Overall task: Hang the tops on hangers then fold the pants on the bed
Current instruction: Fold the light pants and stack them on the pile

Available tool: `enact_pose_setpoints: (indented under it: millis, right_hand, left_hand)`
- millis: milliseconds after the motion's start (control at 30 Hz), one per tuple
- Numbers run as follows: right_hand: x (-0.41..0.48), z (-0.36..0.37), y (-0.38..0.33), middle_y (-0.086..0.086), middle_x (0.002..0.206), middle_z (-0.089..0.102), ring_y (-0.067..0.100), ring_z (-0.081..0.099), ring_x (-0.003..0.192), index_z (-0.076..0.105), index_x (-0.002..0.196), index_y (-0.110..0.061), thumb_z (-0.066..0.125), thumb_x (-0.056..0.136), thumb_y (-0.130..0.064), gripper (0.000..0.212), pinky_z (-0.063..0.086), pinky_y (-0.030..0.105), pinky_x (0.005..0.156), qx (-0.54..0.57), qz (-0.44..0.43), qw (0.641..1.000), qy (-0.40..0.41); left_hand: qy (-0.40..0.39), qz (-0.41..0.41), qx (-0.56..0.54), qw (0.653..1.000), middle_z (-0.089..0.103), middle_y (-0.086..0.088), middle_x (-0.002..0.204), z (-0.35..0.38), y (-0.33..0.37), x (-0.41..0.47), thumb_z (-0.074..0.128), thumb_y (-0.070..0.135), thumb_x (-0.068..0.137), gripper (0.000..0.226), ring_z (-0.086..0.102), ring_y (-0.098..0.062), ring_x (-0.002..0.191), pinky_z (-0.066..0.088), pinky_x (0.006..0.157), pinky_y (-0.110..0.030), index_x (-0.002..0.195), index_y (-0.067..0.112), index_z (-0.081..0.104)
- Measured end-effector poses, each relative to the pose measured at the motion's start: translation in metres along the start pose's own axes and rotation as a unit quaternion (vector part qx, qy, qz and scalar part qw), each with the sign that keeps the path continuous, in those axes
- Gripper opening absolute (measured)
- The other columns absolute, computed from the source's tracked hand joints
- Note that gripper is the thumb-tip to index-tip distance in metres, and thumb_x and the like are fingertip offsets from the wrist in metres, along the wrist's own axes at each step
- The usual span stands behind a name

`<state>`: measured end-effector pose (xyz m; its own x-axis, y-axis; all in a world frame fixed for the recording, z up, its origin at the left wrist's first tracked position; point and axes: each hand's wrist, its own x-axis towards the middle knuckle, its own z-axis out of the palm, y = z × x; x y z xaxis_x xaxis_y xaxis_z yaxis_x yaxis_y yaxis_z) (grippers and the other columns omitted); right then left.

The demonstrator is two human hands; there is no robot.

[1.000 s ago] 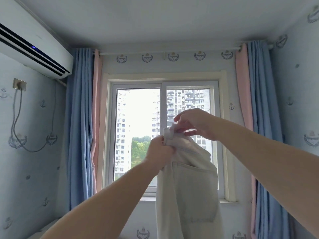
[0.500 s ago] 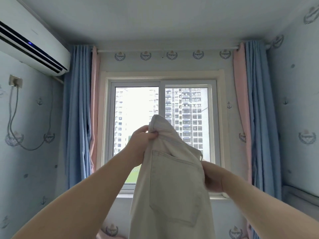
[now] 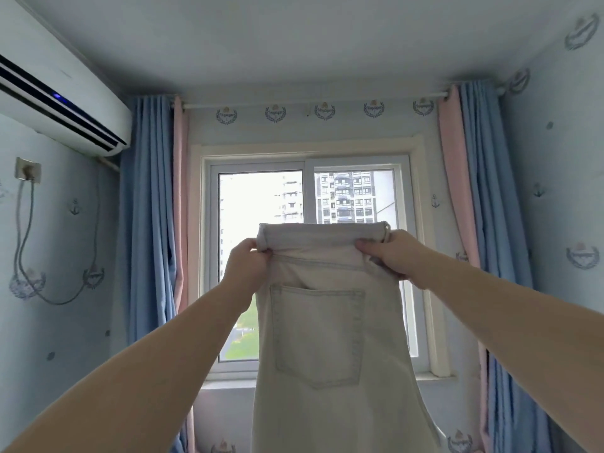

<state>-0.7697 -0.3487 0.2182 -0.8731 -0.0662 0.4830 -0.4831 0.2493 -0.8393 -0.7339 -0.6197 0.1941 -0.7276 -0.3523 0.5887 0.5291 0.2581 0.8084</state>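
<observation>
Left hand point(image 3: 246, 266) and right hand point(image 3: 390, 256) are raised at arm's length, each with fingers curled round a top corner of the pants point(image 3: 327, 354). These hang straight down between and below them, with the waistband rolled over at the top and a back pocket point(image 3: 318, 335) facing the camera just under the hands. Above both hands spreads the pale ceiling point(image 3: 294, 44); behind them stands a wall point(image 3: 359, 132) papered pale blue with small crests and anchors. Directly beyond the hands is the window point(image 3: 261, 207), showing tall buildings and greenery lower down. Blue and pink curtains point(image 3: 147, 207) hang beyond the left hand, with matching ones beyond the right, under a rod point(image 3: 248, 103) well above the hands. High off to the left hand's side is a white air conditioner point(image 3: 58, 103), and under it a wall socket point(image 3: 27, 170) with a grey cable point(image 3: 60, 303) looping down.
</observation>
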Motion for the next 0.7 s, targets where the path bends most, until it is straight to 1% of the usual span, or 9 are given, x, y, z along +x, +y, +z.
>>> enact_pose_setpoints:
  millis: [33, 100, 167, 267, 367, 467, 500, 633, 700]
  right_hand:
    - [-0.002, 0.001, -0.008, 0.000, 0.060, 0.064, 0.012, 0.058, 0.049, 0.069, 0.085, -0.008, 0.080, 0.083, -0.043, 0.037, 0.050, 0.023, 0.051, -0.010, -0.010, 1.000, 0.011]
    - [-0.011, 0.000, -0.024, -0.004, 0.049, 0.058, 0.007, 0.051, 0.038, 0.064, 0.075, -0.011, 0.079, 0.086, -0.038, 0.033, 0.040, 0.017, 0.041, -0.015, -0.027, 0.999, 0.030]
    - [-0.027, -0.004, -0.042, -0.003, 0.049, 0.057, 0.006, 0.048, 0.036, 0.063, 0.075, -0.011, 0.077, 0.088, -0.034, 0.031, 0.037, 0.016, 0.038, -0.025, -0.039, 0.998, 0.045]
    - [-0.062, -0.014, -0.068, 0.002, 0.060, 0.059, 0.008, 0.052, 0.043, 0.066, 0.086, -0.007, 0.077, 0.088, -0.037, 0.031, 0.040, 0.018, 0.042, -0.060, -0.052, 0.995, 0.056]
    - [-0.105, -0.027, -0.094, 0.002, 0.061, 0.061, 0.004, 0.052, 0.040, 0.067, 0.090, -0.007, 0.078, 0.087, -0.037, 0.032, 0.041, 0.016, 0.040, -0.073, -0.067, 0.992, 0.079]
    - [-0.156, -0.042, -0.119, 0.003, 0.064, 0.062, 0.004, 0.053, 0.040, 0.067, 0.087, -0.007, 0.079, 0.086, -0.036, 0.031, 0.042, 0.016, 0.041, -0.072, -0.087, 0.988, 0.104]
    - [-0.173, -0.047, -0.127, 0.003, 0.064, 0.062, 0.004, 0.053, 0.041, 0.067, 0.086, -0.008, 0.079, 0.086, -0.035, 0.030, 0.043, 0.016, 0.042, -0.070, -0.092, 0.987, 0.110]
    - [-0.243, -0.059, -0.152, -0.004, 0.053, 0.060, 0.001, 0.051, 0.039, 0.066, 0.076, -0.010, 0.080, 0.085, -0.034, 0.029, 0.040, 0.013, 0.040, -0.058, -0.107, 0.983, 0.141]
    - [-0.274, -0.061, -0.160, -0.003, 0.056, 0.060, 0.005, 0.054, 0.046, 0.066, 0.075, -0.011, 0.080, 0.085, -0.035, 0.030, 0.044, 0.017, 0.046, -0.052, -0.112, 0.981, 0.151]
  left_hand:
    - [0.007, 0.012, 0.001, 1.000, 0.068, -0.002, 0.098, -0.001, 0.004, 0.001, 0.055, 0.012, 0.096, 0.019, 0.062, -0.023, 0.090, 0.050, 0.074, -0.036, 0.090, 0.026, 0.066]
    - [0.020, 0.027, -0.010, 0.999, 0.066, 0.001, 0.094, -0.003, 0.013, -0.001, 0.053, 0.012, 0.095, 0.020, 0.061, -0.020, 0.087, 0.052, 0.077, -0.036, 0.089, 0.027, 0.064]
    - [0.029, 0.038, -0.027, 0.998, 0.066, 0.003, 0.092, -0.006, 0.024, -0.010, 0.053, 0.013, 0.095, 0.017, 0.061, -0.019, 0.084, 0.052, 0.077, -0.036, 0.090, 0.025, 0.064]
    - [0.023, 0.055, -0.031, 0.998, 0.066, 0.001, 0.088, -0.014, 0.046, -0.032, 0.052, 0.011, 0.093, 0.016, 0.059, -0.019, 0.080, 0.048, 0.071, -0.034, 0.090, 0.020, 0.065]
    - [0.009, 0.070, -0.036, 0.997, 0.066, 0.003, 0.087, -0.027, 0.075, -0.061, 0.053, 0.010, 0.093, 0.016, 0.060, -0.016, 0.077, 0.048, 0.069, -0.032, 0.092, 0.019, 0.066]
    - [-0.011, 0.088, -0.044, 0.995, 0.068, 0.003, 0.086, -0.043, 0.109, -0.099, 0.054, 0.011, 0.095, 0.014, 0.061, -0.013, 0.073, 0.049, 0.063, -0.026, 0.097, 0.018, 0.066]
    - [-0.018, 0.095, -0.043, 0.994, 0.068, 0.001, 0.087, -0.049, 0.120, -0.114, 0.053, 0.012, 0.095, 0.014, 0.062, -0.014, 0.073, 0.049, 0.063, -0.026, 0.098, 0.017, 0.066]
    - [-0.027, 0.111, -0.026, 0.993, 0.070, -0.003, 0.094, -0.074, 0.156, -0.174, 0.051, 0.013, 0.095, 0.018, 0.063, -0.017, 0.076, 0.051, 0.069, -0.033, 0.105, 0.016, 0.066]
    - [-0.028, 0.113, -0.016, 0.993, 0.070, -0.003, 0.095, -0.087, 0.170, -0.203, 0.050, 0.013, 0.096, 0.019, 0.064, -0.018, 0.079, 0.053, 0.072, -0.034, 0.106, 0.016, 0.066]
